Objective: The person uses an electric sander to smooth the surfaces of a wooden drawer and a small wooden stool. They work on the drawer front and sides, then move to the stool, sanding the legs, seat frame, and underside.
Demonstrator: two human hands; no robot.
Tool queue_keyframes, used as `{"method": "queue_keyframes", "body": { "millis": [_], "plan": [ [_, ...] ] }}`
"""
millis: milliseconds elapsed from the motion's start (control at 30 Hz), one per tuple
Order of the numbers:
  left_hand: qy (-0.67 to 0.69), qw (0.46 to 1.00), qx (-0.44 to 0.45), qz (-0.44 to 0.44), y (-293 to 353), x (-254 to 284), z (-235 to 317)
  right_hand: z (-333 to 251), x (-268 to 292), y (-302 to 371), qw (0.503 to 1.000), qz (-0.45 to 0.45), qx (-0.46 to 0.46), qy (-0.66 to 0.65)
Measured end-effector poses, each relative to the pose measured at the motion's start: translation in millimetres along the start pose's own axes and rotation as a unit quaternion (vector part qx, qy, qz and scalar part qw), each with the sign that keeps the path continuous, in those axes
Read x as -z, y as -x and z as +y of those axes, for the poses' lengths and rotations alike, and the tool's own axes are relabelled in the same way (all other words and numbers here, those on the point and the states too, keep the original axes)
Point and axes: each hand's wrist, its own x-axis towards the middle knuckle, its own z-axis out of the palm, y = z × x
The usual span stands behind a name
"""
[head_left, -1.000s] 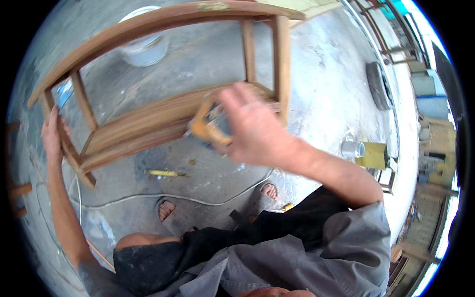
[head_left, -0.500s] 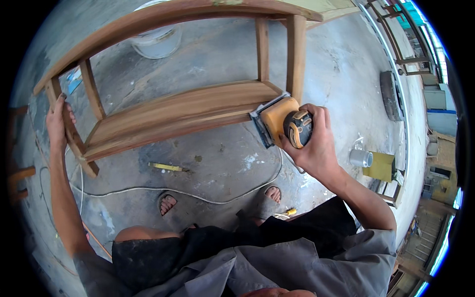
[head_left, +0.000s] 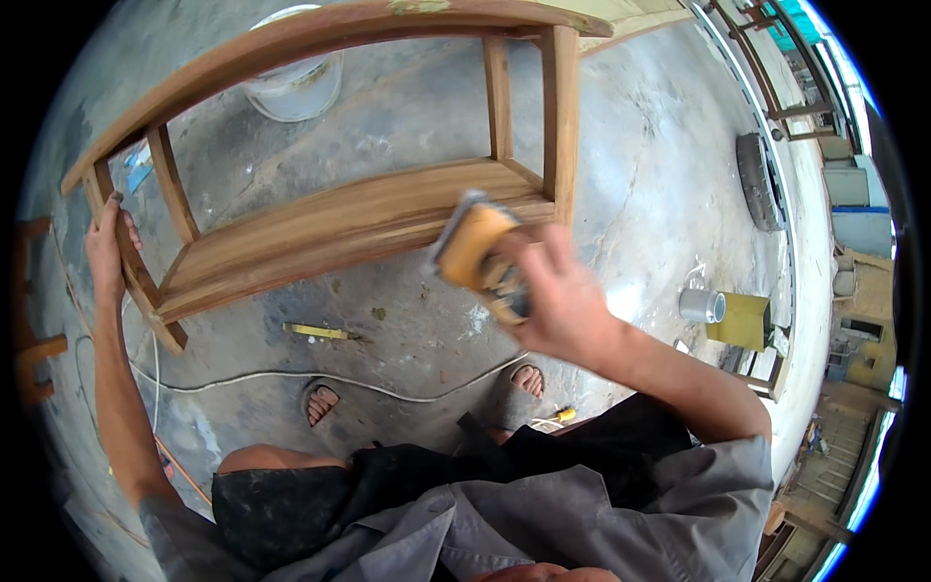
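A brown wooden furniture frame (head_left: 320,228), with legs, a lower shelf board and a curved upper rail, stands tilted before me. My left hand (head_left: 109,254) is wrapped round its left leg, fingers closed on the wood. In my right hand (head_left: 567,301) is a yellow and black electric sander (head_left: 475,247), gripped by its rounded top and blurred by motion. The sander's pad is turned toward the front edge of the shelf near its right end; whether it touches the wood cannot be made out.
A pale cable (head_left: 291,374) snakes across the concrete floor in front of my feet. A yellow-handled tool (head_left: 317,331) lies beneath the frame. Behind it stands a white bucket (head_left: 296,92). To the right are a metal can (head_left: 700,306), a yellow-green board (head_left: 739,321) and a dark tyre-like object (head_left: 758,182).
My right hand has carried the sander leftward along the shelf's front edge, away from the right leg. My left hand keeps its hold on the left leg.
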Motion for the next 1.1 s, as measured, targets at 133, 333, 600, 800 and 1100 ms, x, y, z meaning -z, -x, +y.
{"method": "queue_keyframes", "body": {
  "millis": [133, 333, 600, 800, 1100],
  "plan": [
    [0.013, 1.000, 0.006, 0.012, 2, 0, 0, 47, 24, 36, 0.997, 0.040, -0.023, 0.068],
    [0.028, 1.000, 0.007, 0.010, 5, -4, 10, 8, -10, 16, 0.982, -0.041, 0.139, 0.124],
    [-0.008, 0.999, 0.029, 0.015, -5, -4, -5, -54, -47, -27, 0.929, -0.049, 0.297, 0.215],
    [0.011, 1.000, 0.004, 0.015, -1, -8, 4, 27, 14, 37, 0.931, -0.138, 0.185, 0.284],
    [-0.011, 0.999, -0.010, 0.042, 1, 2, -10, -3, 0, 20, 0.965, -0.061, 0.158, 0.199]
  ]
}}
